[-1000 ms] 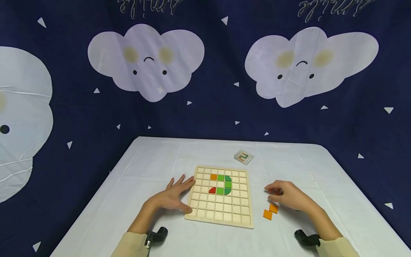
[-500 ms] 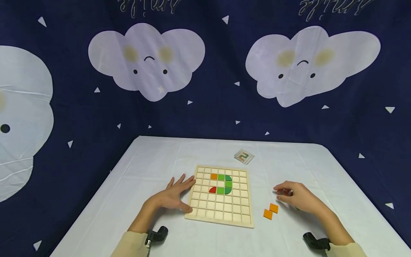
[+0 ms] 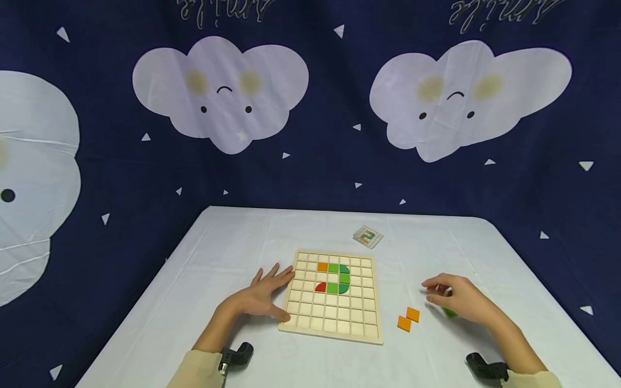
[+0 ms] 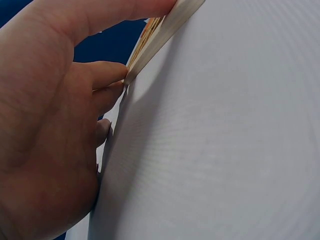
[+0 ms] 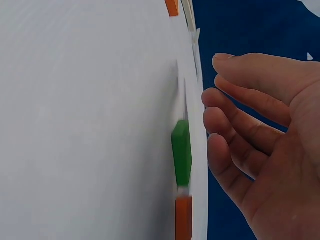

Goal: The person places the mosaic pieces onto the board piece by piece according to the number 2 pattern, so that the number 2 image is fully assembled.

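My left hand (image 3: 262, 296) lies spread along the left side of a wooden grid board (image 3: 339, 312), thumb on the near corner and fingertips at the edge. The left wrist view shows the board's side (image 4: 162, 37) under the thumb. Orange, green and red pieces (image 3: 332, 268) form a curved figure in the board's cells. My right hand (image 3: 458, 296) hovers above the table right of the board, fingers loosely bent, holding nothing in the right wrist view. Partly beneath it lies a green piece (image 3: 449, 312); that view shows the green piece (image 5: 182, 152) beside an orange-red piece (image 5: 183, 217).
Two orange square tiles (image 3: 404, 323) lie between the board and my right hand. Beyond the board is a small stack of pattern cards (image 3: 368, 236) showing a coloured figure. The white-covered table (image 3: 271, 229) ends at a dark blue cloth backdrop with clouds.
My right hand has moved rightward, away from the two orange tiles, and more of the green piece now shows beneath it. My left hand and the board stay where they were.
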Available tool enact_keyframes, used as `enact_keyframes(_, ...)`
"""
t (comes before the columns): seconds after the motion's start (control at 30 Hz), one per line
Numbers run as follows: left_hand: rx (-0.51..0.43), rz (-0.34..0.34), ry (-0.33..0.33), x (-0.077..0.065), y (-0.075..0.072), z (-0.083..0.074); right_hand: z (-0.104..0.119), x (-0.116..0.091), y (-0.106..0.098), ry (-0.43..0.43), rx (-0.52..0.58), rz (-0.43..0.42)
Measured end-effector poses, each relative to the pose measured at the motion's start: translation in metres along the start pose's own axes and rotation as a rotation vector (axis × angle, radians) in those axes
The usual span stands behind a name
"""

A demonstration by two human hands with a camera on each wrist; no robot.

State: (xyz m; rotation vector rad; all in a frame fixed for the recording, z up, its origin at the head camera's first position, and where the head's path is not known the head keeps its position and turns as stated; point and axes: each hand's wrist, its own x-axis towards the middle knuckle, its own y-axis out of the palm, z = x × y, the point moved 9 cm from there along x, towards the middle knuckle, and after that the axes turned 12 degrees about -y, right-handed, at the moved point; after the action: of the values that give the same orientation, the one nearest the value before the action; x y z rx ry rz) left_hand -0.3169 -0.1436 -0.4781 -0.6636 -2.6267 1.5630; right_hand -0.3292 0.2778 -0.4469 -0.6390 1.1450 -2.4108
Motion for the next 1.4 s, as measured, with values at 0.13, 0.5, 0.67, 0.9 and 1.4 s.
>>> enact_keyframes(0.13, 0.002, 0.0, 0.001, 0.001, -0.001, 0.0, -0.005, -0.007, -0.003, 0.051, -0.006, 0.009)
enact_keyframes(0.5, 0.013, -0.002, 0.004, 0.001, -0.001, 0.001, -0.015, -0.017, -0.009, 0.091, 0.023, -0.004)
enact_keyframes(0.67, 0.009, -0.007, 0.0, 0.001, -0.002, 0.0, -0.017, -0.025, -0.013, 0.072, -0.019, -0.018)
enact_keyframes(0.9, -0.003, -0.001, -0.004, -0.001, -0.001, 0.0, -0.017, -0.037, -0.015, 0.059, -0.065, -0.018)
enact_keyframes(1.4, -0.004, 0.001, 0.003, 0.0, 0.001, -0.001, -0.027, -0.051, -0.016, 0.093, -0.122, -0.004)
